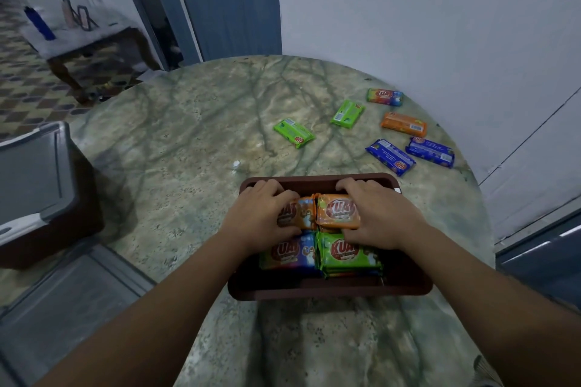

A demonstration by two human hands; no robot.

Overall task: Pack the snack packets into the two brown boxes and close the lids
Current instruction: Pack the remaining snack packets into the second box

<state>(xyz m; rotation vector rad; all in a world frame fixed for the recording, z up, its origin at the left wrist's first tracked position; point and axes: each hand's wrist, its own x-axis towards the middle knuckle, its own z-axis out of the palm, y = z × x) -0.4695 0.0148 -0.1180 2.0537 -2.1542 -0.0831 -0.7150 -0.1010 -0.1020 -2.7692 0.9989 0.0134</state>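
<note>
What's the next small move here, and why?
Probably let go and reach with the right hand for the nearest blue packet. Both hands are only settling the orange packets in the brown box, which look seated, while six packets are loose on the table.

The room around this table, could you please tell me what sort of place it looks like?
Probably a home, perhaps a dining area. A round marble-patterned table stands against a plain white wall, and a blue door opens onto a patterned tile floor with a small side table bearing bottles.
</note>
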